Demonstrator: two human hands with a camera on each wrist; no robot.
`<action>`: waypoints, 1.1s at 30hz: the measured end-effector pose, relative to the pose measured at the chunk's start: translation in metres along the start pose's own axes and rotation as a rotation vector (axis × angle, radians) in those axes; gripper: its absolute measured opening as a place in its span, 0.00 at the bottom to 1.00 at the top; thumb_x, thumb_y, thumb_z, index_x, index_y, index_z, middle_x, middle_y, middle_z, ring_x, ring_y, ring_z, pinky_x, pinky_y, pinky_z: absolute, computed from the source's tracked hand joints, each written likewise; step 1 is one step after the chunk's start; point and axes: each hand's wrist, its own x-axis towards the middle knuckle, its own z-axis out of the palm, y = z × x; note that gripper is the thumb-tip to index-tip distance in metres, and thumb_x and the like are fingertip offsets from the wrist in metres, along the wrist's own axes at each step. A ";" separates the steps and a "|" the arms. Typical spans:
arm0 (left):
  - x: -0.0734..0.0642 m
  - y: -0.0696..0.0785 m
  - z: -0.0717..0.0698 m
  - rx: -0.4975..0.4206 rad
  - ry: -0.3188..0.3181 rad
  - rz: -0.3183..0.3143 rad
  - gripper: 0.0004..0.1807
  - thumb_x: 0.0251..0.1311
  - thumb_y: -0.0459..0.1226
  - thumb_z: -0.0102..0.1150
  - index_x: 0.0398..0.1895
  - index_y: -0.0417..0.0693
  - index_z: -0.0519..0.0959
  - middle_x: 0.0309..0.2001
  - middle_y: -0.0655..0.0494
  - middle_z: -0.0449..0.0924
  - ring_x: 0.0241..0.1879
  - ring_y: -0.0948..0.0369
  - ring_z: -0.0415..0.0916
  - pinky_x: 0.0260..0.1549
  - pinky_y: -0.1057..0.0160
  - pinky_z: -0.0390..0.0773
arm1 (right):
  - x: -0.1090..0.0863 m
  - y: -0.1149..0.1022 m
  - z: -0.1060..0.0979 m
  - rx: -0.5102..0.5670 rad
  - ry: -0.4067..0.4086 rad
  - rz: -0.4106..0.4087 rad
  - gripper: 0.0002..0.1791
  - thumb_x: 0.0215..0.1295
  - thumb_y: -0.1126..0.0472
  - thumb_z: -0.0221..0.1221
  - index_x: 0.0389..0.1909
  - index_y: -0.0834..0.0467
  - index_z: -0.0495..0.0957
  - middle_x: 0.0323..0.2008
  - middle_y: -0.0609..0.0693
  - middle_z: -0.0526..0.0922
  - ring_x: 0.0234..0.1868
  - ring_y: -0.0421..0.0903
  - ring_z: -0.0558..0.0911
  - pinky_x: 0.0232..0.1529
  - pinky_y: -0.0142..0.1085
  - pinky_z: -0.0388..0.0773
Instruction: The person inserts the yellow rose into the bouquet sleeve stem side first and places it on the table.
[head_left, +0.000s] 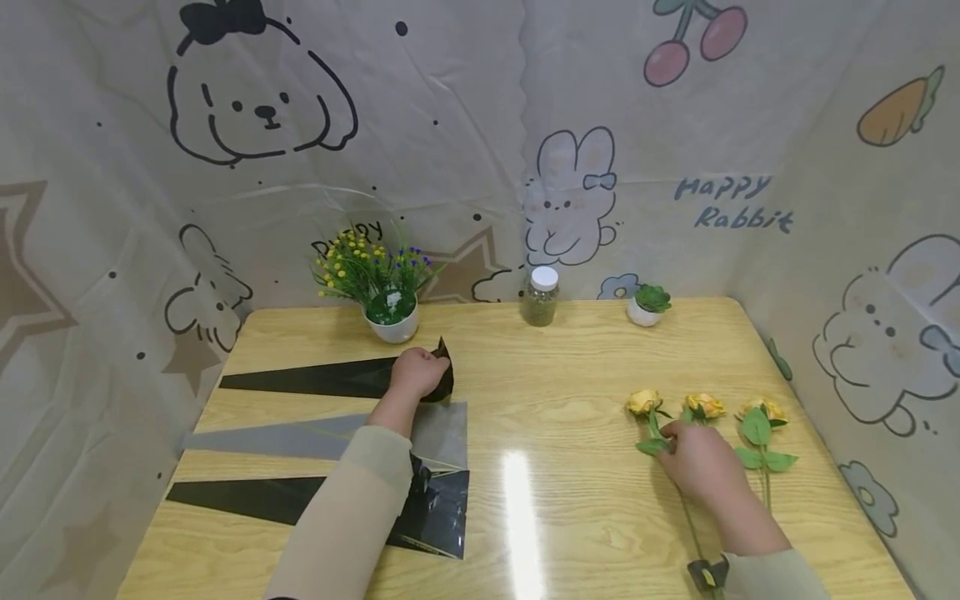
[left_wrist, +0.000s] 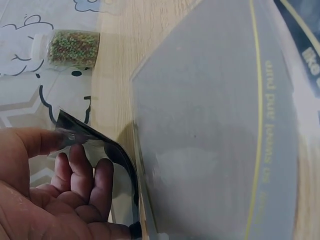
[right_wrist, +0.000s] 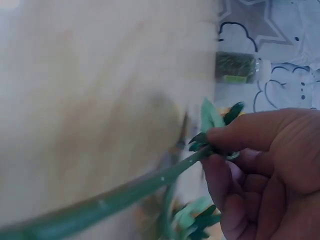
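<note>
My left hand (head_left: 416, 373) pinches the mouth edge of the farthest flower sleeve (head_left: 322, 377), a long black cone lying on the table. In the left wrist view the thumb and a finger hold the clear film of this sleeve (left_wrist: 131, 167), and its mouth gapes apart from the black back. At the right, my right hand (head_left: 701, 462) pinches the green stem of the leftmost yellow artificial rose (head_left: 642, 402), just below its bloom. The right wrist view shows the stem (right_wrist: 150, 182) running toward the camera. Two more yellow roses, a middle one (head_left: 705, 406) and a right one (head_left: 761, 411), lie beside it.
Nearer me lie a grey sleeve (head_left: 446, 433) and another black sleeve (head_left: 442, 512), partly under my left forearm. Along the back edge stand a potted flower plant (head_left: 393, 321), a white-lidded jar (head_left: 541, 302) and a small succulent pot (head_left: 645, 310). A printed curtain (head_left: 465, 108) hangs behind.
</note>
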 end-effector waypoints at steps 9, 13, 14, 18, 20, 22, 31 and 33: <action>-0.002 -0.003 -0.001 -0.026 -0.006 0.024 0.15 0.73 0.47 0.60 0.38 0.42 0.79 0.44 0.46 0.81 0.46 0.48 0.78 0.48 0.50 0.78 | 0.027 -0.059 -0.023 0.303 0.173 -0.086 0.21 0.70 0.65 0.60 0.59 0.74 0.80 0.46 0.68 0.85 0.24 0.46 0.78 0.22 0.40 0.75; -0.004 -0.003 -0.001 -0.035 -0.003 0.026 0.15 0.73 0.47 0.61 0.39 0.42 0.80 0.44 0.45 0.81 0.45 0.48 0.78 0.47 0.49 0.79 | 0.043 -0.098 -0.033 0.452 0.328 -0.179 0.12 0.71 0.66 0.62 0.50 0.69 0.84 0.34 0.60 0.85 0.22 0.45 0.75 0.19 0.37 0.72; -0.004 -0.002 0.000 -0.039 0.000 0.026 0.15 0.73 0.46 0.62 0.38 0.42 0.80 0.44 0.46 0.81 0.45 0.49 0.78 0.47 0.50 0.79 | 0.047 -0.107 -0.034 0.492 0.367 -0.210 0.10 0.71 0.66 0.63 0.48 0.68 0.84 0.30 0.58 0.83 0.21 0.45 0.74 0.18 0.36 0.70; -0.006 -0.002 0.001 -0.050 -0.004 0.035 0.15 0.73 0.46 0.63 0.34 0.43 0.80 0.40 0.47 0.81 0.42 0.49 0.78 0.43 0.51 0.78 | 0.061 -0.144 -0.036 0.650 0.493 -0.332 0.07 0.69 0.69 0.64 0.46 0.66 0.84 0.23 0.53 0.76 0.21 0.44 0.71 0.20 0.32 0.68; -0.006 -0.002 0.001 -0.045 -0.004 0.041 0.16 0.74 0.46 0.62 0.31 0.44 0.79 0.39 0.48 0.81 0.40 0.50 0.78 0.42 0.51 0.78 | 0.068 -0.161 -0.034 0.733 0.521 -0.381 0.09 0.68 0.71 0.64 0.48 0.67 0.83 0.23 0.53 0.75 0.20 0.44 0.69 0.20 0.31 0.67; -0.006 -0.002 0.000 -0.027 -0.004 0.048 0.17 0.75 0.46 0.61 0.29 0.45 0.78 0.39 0.48 0.82 0.40 0.50 0.79 0.43 0.50 0.79 | 0.074 -0.178 -0.031 0.824 0.527 -0.416 0.13 0.68 0.72 0.64 0.51 0.68 0.83 0.27 0.56 0.79 0.22 0.42 0.71 0.22 0.29 0.69; -0.005 -0.001 0.001 -0.002 -0.010 0.044 0.20 0.76 0.46 0.58 0.24 0.48 0.75 0.37 0.50 0.82 0.39 0.52 0.79 0.44 0.52 0.78 | 0.091 -0.228 -0.008 0.991 0.545 -0.475 0.12 0.67 0.73 0.64 0.49 0.72 0.80 0.29 0.52 0.79 0.25 0.43 0.73 0.27 0.30 0.72; -0.005 -0.002 0.002 -0.010 -0.012 0.050 0.21 0.77 0.46 0.58 0.23 0.49 0.72 0.33 0.51 0.78 0.36 0.52 0.76 0.42 0.52 0.76 | 0.094 -0.232 -0.004 0.997 0.541 -0.457 0.10 0.67 0.73 0.64 0.48 0.71 0.80 0.29 0.53 0.80 0.26 0.44 0.74 0.28 0.30 0.73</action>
